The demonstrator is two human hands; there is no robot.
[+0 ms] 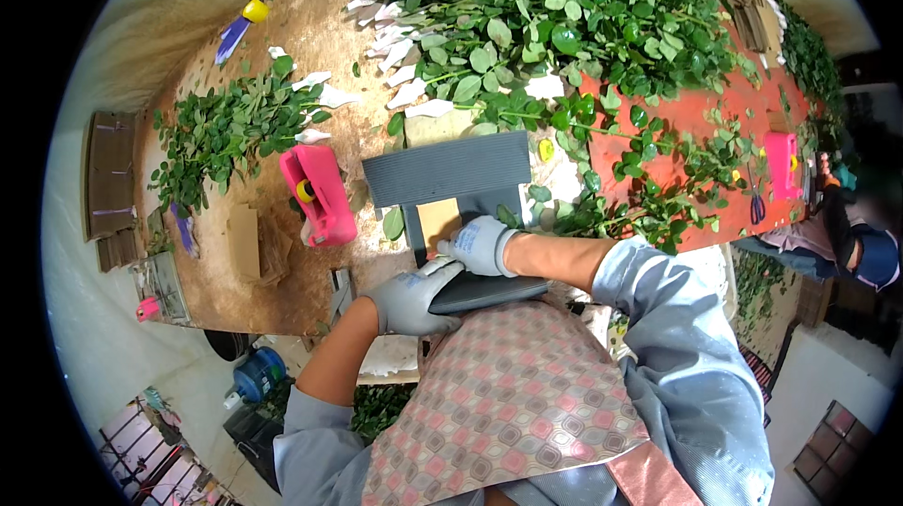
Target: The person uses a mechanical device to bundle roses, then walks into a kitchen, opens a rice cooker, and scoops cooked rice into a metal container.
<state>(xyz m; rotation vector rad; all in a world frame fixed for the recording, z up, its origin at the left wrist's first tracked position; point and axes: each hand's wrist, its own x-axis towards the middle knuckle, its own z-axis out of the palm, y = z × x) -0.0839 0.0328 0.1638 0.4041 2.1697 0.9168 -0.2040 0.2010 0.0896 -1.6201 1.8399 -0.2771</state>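
A black stand with a ribbed upper panel is directly before me at the table's front edge. A strip of brown cardboard lies on its flat bed. My right hand, in a grey work glove, is bent over the lower end of the cardboard, its fingertips mostly hidden. My left hand, gloved alike, lies across the left end of a black padded edge close to my apron. Its fingers reach up towards the right hand. Whether either hand pinches something small between them cannot be seen.
Leafy rose stems, blooms in white sleeves, are heaped at the back; a smaller bunch lies left. A pink tape dispenser and cardboard pieces sit left of the stand. Scissors and another person are at right.
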